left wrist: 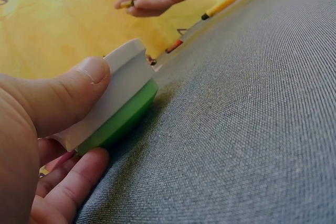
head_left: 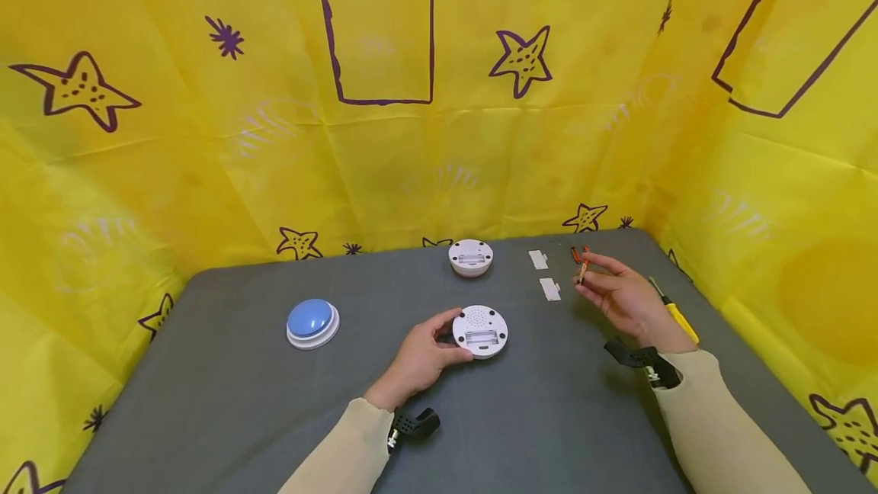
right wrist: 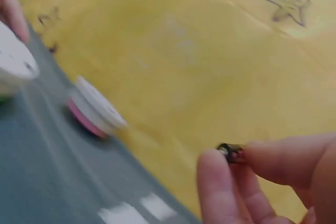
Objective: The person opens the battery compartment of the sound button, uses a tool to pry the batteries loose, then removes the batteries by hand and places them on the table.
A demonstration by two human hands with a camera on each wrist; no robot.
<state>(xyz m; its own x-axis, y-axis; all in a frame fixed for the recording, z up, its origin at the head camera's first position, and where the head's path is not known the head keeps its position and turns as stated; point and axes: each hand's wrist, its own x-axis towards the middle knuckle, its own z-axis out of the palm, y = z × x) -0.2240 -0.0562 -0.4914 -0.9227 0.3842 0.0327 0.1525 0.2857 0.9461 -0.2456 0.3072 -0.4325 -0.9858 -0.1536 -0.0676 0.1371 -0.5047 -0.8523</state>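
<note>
My left hand (head_left: 424, 353) grips a round push-button device (head_left: 480, 332) by its left edge, thumb in front and fingers behind. Its white underside faces up, showing speaker holes, dark feet and an uncovered battery compartment. The left wrist view reveals the green dome (left wrist: 123, 116) beneath, against the grey cloth. Over the right part of the table, my right hand (head_left: 627, 297) pinches a small battery (right wrist: 231, 153) between thumb and fingertips. Below that hand, a red battery (head_left: 575, 254) lies on the table, also visible as a red battery (left wrist: 174, 46) in the left wrist view.
A second upturned device (head_left: 470, 258), pink underneath, sits at the back. Two white battery covers, one farther (head_left: 538, 260) and one nearer (head_left: 550, 290), lie beside it. A yellow-handled screwdriver (head_left: 679, 320) rests near the right edge. A blue-topped button (head_left: 310, 319) stands at left. Yellow cloth (head_left: 411, 166) surrounds the table.
</note>
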